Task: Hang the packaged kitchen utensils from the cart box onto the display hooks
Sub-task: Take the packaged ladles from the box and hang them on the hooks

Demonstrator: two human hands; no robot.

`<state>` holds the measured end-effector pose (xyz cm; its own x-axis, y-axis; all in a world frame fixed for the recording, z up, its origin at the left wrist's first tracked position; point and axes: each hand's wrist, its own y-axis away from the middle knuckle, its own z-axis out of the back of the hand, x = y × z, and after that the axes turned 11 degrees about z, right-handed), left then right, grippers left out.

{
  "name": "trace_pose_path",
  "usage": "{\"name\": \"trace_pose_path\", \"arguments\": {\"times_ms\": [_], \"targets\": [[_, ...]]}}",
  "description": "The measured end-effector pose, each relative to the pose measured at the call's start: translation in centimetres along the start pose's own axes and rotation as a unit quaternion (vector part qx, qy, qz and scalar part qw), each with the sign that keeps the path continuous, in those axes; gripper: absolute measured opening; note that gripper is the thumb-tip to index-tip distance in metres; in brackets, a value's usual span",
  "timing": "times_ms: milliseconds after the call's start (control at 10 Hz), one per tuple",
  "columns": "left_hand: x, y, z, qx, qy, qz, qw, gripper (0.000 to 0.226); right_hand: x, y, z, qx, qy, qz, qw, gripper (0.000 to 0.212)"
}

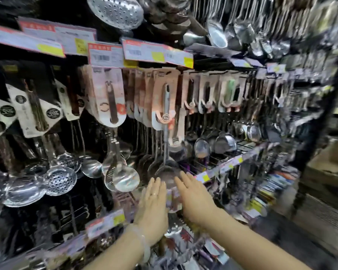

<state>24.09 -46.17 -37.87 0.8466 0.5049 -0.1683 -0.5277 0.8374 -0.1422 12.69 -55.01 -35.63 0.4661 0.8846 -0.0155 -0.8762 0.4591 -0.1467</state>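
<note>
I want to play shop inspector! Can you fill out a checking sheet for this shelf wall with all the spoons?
Surface: rack of hooks with price tags.
Job's things: carded ladle hangs at the middle, its bowl just above both hands; more carded utensils fill the row.
Clutter: skimmers and ladles crowd the lower left; packets lower right, blurred.
Grippers: left hand and right hand open, fingers straight, holding nothing.
Cables: nothing seen.
Surroundings: cardboard box at right; big strainer overhead.
</note>
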Motion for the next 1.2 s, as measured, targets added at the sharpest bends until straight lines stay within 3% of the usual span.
{"name": "trace_pose_path", "arguments": {"times_ms": [100,300,800,1200], "targets": [[-5.3,1.1,-1.5,0.017,-0.031,-0.073,0.997,0.07,-3.2,4.1,-1.5,0.018,0.025,-0.058,0.998,0.065],[-15.8,2.1,-4.7,0.083,-0.031,-0.151,0.985,0.072,-10.8,12.9,-1.8,0.049,0.027,-0.152,0.987,0.069],[-46.5,5.8,-11.9,0.111,-0.036,-0.303,0.946,0.067,-33.4,36.3,-0.3,0.082,0.039,-0.312,0.946,0.063],[-62.9,-3.8,-18.2,0.117,-0.071,-0.376,0.916,0.066,-50.8,37.4,-3.1,0.085,0.024,-0.365,0.927,0.064]]}}
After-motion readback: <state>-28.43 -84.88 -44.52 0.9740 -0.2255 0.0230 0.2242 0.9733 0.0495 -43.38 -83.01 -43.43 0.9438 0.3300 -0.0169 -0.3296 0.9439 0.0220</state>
